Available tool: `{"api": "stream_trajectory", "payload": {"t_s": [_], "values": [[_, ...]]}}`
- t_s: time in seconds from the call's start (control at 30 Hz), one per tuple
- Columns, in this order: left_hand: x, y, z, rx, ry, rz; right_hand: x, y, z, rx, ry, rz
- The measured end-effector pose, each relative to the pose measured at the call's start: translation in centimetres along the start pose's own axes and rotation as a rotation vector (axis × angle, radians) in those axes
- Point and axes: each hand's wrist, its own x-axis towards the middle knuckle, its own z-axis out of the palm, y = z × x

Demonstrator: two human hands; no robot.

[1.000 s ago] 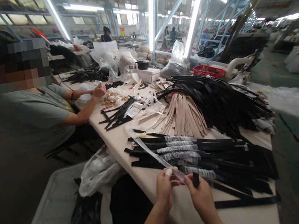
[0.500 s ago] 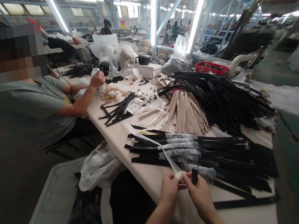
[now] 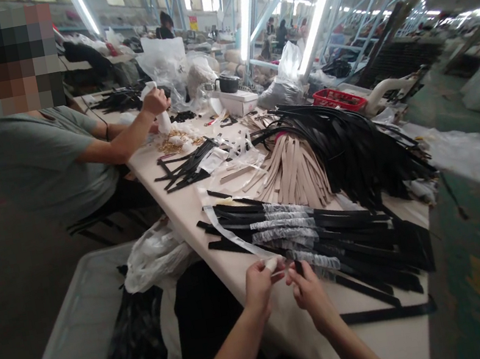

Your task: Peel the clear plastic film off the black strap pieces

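Note:
My left hand pinches the end of a long translucent plastic strip, which trails away to the upper left over the straps. Close beside it on the right, my right hand is closed on a short black strap end. Just beyond both hands lie several black straps side by side, their middles wrapped in crinkled clear plastic. One more black strap lies along the near part of the pale table.
A seated person works at the left edge. Beige strips and a big heap of black straps lie further back, near a red basket. A grey bin with black straps stands at lower left.
My hands have moved slightly apart, the left one a little leftward. The plastic strip now hangs in a looser curve, where it was stretched straighter. The seated person's hands have risen slightly.

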Motion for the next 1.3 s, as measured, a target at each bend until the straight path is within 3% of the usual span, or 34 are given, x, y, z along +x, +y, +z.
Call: {"api": "stream_trajectory", "payload": {"t_s": [0.07,0.23,0.5,0.63,0.8,0.87,1.03,1.2,1.3], "values": [[0.4,0.6,-0.2,-0.014,0.018,-0.003,-0.6,0.0,-0.2,0.108,-0.118,0.091],[0.6,1.8,-0.2,-0.065,-0.003,-0.041,-1.2,-0.3,0.1,0.150,-0.305,0.093],[0.2,2.8,-0.5,-0.061,-0.159,-0.082,-0.4,-0.1,0.3,0.154,-0.350,0.111],[0.0,2.8,-0.6,0.003,-0.187,-0.057,-0.4,-0.3,0.3,0.131,-0.388,0.133],[-0.4,2.6,-0.7,0.114,-0.324,-0.128,-0.4,-1.2,0.3,0.053,-0.415,0.149],[-0.4,3.0,-0.7,0.106,-0.287,-0.126,-0.7,-1.3,-0.1,-0.020,-0.411,0.140],[-0.7,3.3,-0.4,0.005,-0.059,-0.021,-1.8,-0.6,-1.8,-0.272,-0.390,0.036],[-2.3,1.0,0.3,0.043,-0.130,-0.125,-1.6,-0.7,-1.7,-0.224,-0.390,0.052],[-2.1,1.3,0.2,0.029,-0.071,-0.052,-1.9,-0.5,-2.3,-0.230,-0.397,0.056]]}}
